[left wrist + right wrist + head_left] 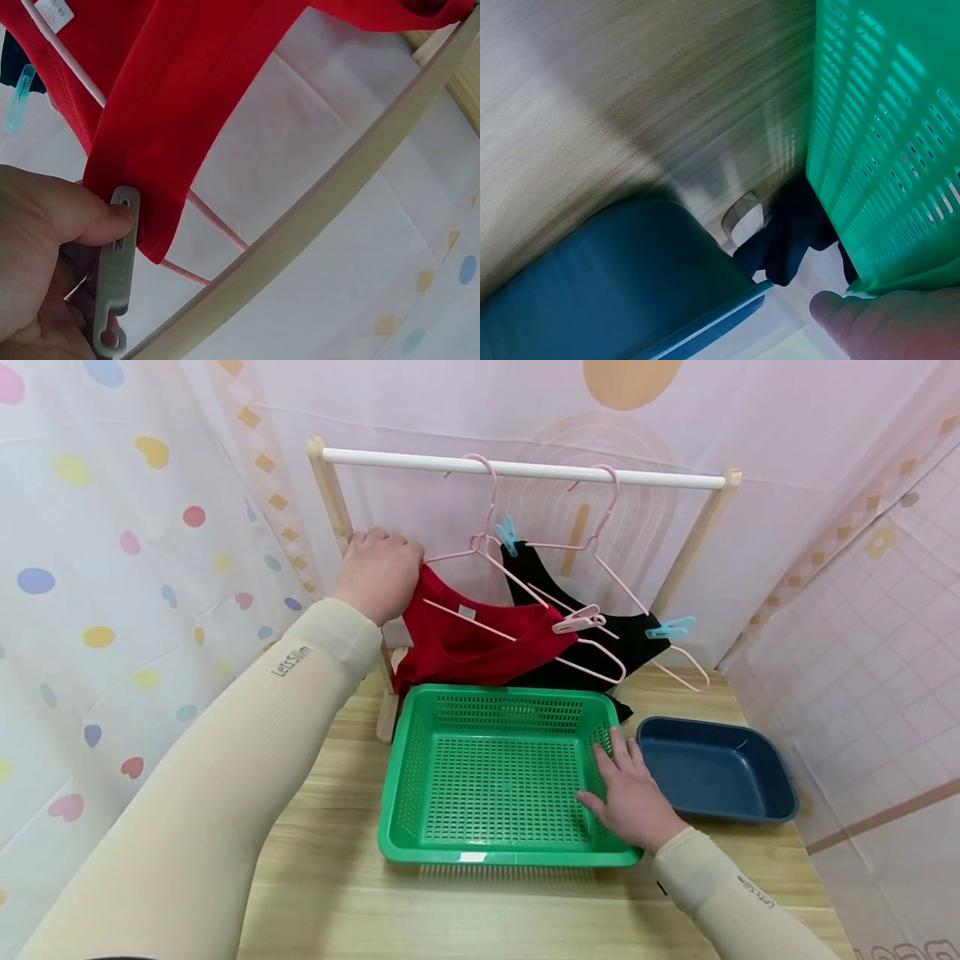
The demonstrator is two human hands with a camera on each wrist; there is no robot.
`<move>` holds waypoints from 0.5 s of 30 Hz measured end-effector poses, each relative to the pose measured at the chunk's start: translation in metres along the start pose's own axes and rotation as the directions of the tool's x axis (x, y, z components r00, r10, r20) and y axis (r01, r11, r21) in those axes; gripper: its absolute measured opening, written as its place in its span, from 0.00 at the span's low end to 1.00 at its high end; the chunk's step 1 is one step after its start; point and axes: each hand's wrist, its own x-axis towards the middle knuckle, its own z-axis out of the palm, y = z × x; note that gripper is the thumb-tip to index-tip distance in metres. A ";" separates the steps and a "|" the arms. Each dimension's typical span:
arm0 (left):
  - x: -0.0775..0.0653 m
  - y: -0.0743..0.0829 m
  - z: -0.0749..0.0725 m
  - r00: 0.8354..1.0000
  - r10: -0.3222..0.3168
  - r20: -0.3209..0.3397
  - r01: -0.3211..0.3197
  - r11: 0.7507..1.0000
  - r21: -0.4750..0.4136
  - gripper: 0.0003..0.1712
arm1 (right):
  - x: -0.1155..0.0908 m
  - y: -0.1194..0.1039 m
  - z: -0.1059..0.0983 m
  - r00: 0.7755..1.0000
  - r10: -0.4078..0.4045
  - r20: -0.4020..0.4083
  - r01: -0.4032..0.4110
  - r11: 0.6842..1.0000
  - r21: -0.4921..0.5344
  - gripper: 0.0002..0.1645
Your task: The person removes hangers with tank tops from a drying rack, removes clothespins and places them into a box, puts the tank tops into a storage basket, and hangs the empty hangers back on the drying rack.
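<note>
My left hand [381, 572] is at the left strap of a red tank top [480, 639]. In the left wrist view, thumb and fingers pinch a pale clothespin [118, 266] that sits over the strap end. The top hangs on a pink hanger [517, 578], and a pink clothespin [579, 620] clips its other strap. Over the right side of a green basket [397, 760], my right hand [628, 793] is spread with extended fingers. Its contact with the rim is partly hidden.
Behind the red top, a black tank top [551, 578] hangs by blue clothespins [670, 628] from another pink hanger [626, 585]. Both hangers hook over the white rod [540, 469] of a wooden-legged rack. A dark blue tub [780, 781] stands right of the basket on the wood-grain table [330, 860].
</note>
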 end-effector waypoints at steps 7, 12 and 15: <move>0.000 -0.001 -0.003 1.000 0.020 0.020 -0.020 0.999 0.024 0.11 | 0.000 -0.001 0.000 1.000 0.000 0.000 0.000 1.000 -0.004 0.51; 0.000 -0.004 -0.004 0.999 0.040 0.006 -0.040 0.999 0.028 0.09 | 0.000 -0.003 -0.001 1.000 0.000 0.003 0.000 1.000 -0.008 0.51; -0.001 -0.005 -0.004 0.998 0.053 -0.027 -0.052 0.999 0.014 0.08 | 0.000 -0.004 -0.001 1.000 -0.003 0.004 0.003 1.000 -0.013 0.50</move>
